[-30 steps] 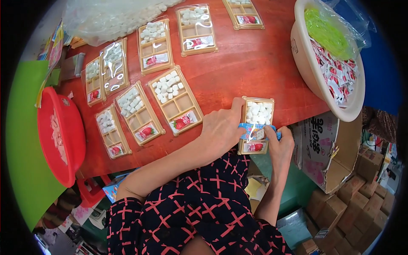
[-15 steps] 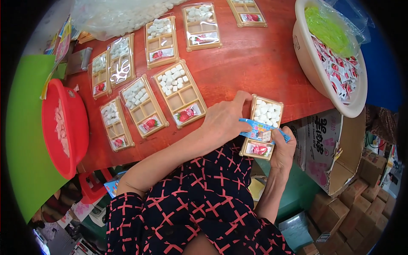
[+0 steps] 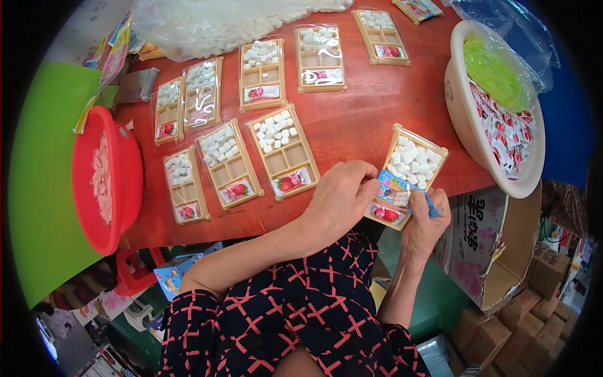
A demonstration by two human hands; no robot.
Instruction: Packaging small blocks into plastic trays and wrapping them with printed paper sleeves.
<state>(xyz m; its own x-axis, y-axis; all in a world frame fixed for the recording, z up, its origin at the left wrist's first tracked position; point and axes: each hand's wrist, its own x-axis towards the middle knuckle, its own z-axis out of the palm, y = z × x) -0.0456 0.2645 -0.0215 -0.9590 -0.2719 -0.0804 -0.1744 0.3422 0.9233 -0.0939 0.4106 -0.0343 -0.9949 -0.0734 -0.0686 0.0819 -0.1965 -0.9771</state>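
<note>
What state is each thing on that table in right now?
Held tray: top compartment full of white cubes, tilted at the table edge.
Blue packet: pinched between both hands over the tray.
Red basin: partly filled.
Cream basin: holds sachets.
Cardboard box: open.

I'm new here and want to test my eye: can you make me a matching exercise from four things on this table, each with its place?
Things:
1. round red plastic basin
2. cream plastic bowl of small red-and-white sachets
3. tan compartment tray of white cubes with a blue card
4. clear plastic bag of white cubes

Places:
A. far edge of the table
B. between both hands
C. on the person's left
D. on the person's right

Pairs: 1-C, 2-D, 3-B, 4-A
</note>
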